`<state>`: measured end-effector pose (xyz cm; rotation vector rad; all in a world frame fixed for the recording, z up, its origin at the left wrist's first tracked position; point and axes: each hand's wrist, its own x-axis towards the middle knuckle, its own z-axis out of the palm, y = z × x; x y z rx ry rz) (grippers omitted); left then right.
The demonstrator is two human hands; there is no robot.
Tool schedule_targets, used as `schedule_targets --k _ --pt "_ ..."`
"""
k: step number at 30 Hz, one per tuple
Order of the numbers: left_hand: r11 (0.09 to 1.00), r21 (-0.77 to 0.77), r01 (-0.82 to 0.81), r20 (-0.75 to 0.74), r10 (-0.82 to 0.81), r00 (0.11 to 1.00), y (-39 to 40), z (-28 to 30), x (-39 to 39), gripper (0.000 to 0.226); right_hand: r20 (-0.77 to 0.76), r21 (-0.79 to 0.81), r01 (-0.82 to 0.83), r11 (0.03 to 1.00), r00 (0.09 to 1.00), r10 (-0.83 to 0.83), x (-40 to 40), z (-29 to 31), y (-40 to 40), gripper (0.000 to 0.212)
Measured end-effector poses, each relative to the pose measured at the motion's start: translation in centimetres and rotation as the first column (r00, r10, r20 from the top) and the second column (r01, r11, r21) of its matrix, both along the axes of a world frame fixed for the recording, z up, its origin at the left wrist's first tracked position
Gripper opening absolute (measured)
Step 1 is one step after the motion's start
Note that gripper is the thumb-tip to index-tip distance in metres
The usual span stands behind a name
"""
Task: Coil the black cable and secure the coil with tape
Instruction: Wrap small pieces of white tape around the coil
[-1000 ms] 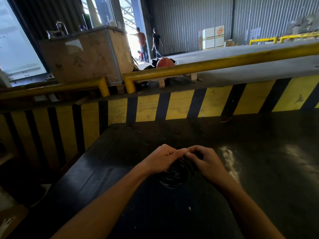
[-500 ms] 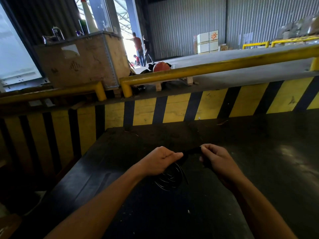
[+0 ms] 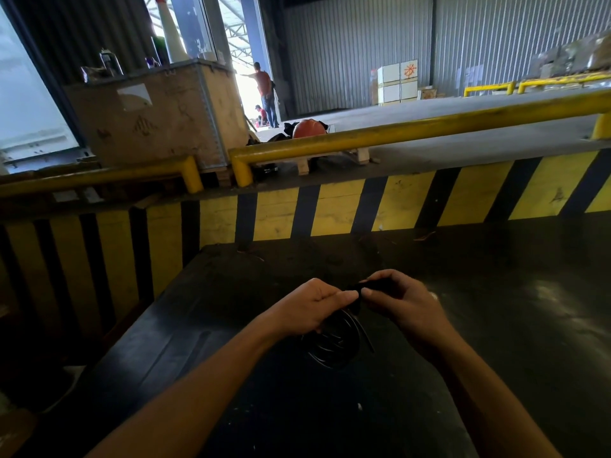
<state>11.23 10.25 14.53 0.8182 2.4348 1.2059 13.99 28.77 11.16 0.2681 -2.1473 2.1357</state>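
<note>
- The left hand (image 3: 309,309) is clenched on the top of the coiled black cable (image 3: 330,345), which hangs just above the dark table (image 3: 496,325).
- The right hand (image 3: 401,300) is pinched on a black strip, judged to be tape (image 3: 375,285).
- Taping is judged in hand; next, the strip must be wrapped tightly around the bundled turns.

The cable (image 3: 330,345) looks glossy black plastic; the table (image 3: 496,325) under it is dark, scuffed, faintly shiny; the rail (image 3: 413,132) behind is glossy yellow-painted metal.
</note>
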Motion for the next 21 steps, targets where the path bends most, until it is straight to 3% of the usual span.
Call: schedule_targets --k 6,13,15,17,19,21 --pt "1.0 0.021 0.012 0.002 -0.012 1.0 0.2 0.3 0.2 0.036 -0.078 0.117 -0.008 0.993 0.997 0.018 -0.2 0.4 -0.1 0.013" --pt "0.978 0.183 -0.096 -0.113 0.118 0.987 0.1 0.2 0.1 0.022 -0.234 0.235 0.283 0.93 0.945 -0.228 -0.7 0.1 0.1 0.018" --pt "0.972 0.213 -0.099 -0.112 0.125 0.986 0.5 0.4 0.2 0.025 -0.223 0.286 0.222 0.932 0.961 -0.161 -0.6 0.2 -0.4 0.016" --pt "0.964 0.245 -0.105 -0.115 0.137 0.984 0.8 0.5 0.1 0.026 -0.153 0.281 0.057 0.958 0.988 -0.014 -0.3 0.6 -0.7 0.014" --pt "0.947 0.286 -0.145 -0.113 0.183 0.977 0.9 0.5 0.0 0.025 -0.064 0.166 -0.105 0.981 0.991 0.116 -0.2 0.8 -0.7 0.016" --pt "0.934 0.304 -0.186 -0.113 0.229 0.967 0.9 0.2 -0.2 0.029 -0.006 0.082 -0.129 0.988 0.991 0.13 -0.3 0.9 -0.4 0.017"
